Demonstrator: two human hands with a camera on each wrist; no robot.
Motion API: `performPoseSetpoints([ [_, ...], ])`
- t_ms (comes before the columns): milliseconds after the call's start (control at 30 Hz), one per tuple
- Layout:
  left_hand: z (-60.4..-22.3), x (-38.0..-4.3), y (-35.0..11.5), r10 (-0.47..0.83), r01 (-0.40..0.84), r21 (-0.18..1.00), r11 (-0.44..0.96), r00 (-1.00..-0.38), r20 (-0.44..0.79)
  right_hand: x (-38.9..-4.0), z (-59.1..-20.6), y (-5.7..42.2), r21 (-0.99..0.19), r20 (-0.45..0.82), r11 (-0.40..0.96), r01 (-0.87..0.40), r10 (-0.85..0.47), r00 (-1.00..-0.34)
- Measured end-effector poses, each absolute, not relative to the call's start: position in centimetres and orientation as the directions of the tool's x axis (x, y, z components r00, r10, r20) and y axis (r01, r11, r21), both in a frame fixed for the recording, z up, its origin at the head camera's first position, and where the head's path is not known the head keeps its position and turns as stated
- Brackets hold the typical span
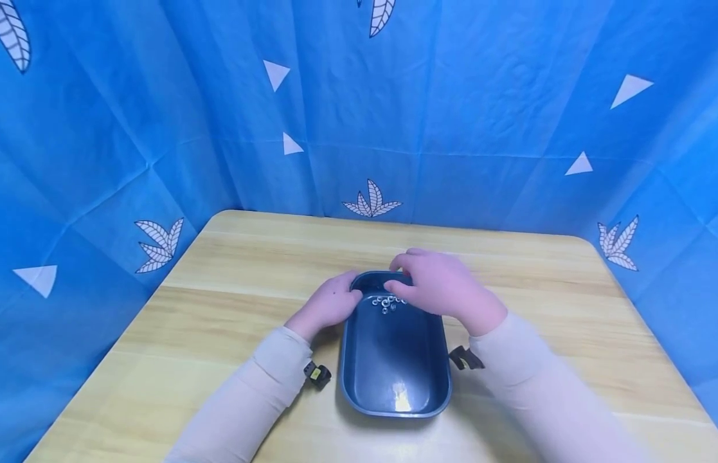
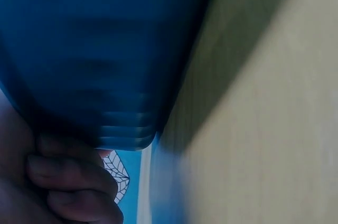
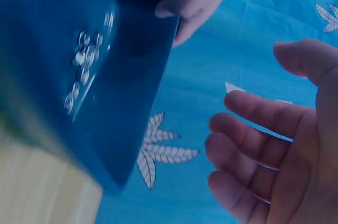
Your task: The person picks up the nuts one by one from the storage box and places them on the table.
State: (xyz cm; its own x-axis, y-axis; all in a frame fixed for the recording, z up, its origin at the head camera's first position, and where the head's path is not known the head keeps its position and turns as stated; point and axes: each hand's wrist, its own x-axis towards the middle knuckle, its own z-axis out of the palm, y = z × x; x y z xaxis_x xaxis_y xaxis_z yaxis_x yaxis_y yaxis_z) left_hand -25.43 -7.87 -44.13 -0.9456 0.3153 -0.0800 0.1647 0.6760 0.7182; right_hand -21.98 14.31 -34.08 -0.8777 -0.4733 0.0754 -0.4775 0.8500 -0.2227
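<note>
A dark blue rectangular tray [image 1: 393, 360] with rounded corners lies lengthwise before me. Several small shiny metal nuts [image 1: 385, 303] are gathered at its far end, and the right wrist view shows the nuts [image 3: 84, 57] clustered along the foot of the end wall. My left hand [image 1: 331, 299] grips the rim at the far left corner, thumb over the inside and fingers [image 2: 74, 176] curled outside. Over the far right corner is my right hand [image 1: 436, 283], its fingers loosely bent and apart. The right wrist view shows nothing in that palm, with a gap between fingertips and tray.
The tray stands over a light wooden table [image 1: 249, 270] with rounded far corners. A blue curtain [image 1: 480, 116] printed with white leaves and triangles hangs behind the table and along both sides. Dark straps with small devices [image 1: 318, 374] sit at both wrists.
</note>
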Motion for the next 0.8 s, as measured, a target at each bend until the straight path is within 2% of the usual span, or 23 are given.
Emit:
performPoseSetpoints([
  [400, -44.4, -25.5, -8.0, 0.334, 0.193, 0.697, 0.691, -0.940, -0.070, -23.2, -36.1, 11.0, -0.203, -0.093, 0.869, -0.451, -0.476, -0.874],
  [800, -44.2, -25.4, -7.9, 0.347, 0.195, 0.699, 0.688, -0.934, -0.081, -23.8, -38.7, 10.7, -0.070, -0.180, 0.908, -0.413, -0.419, -0.890],
])
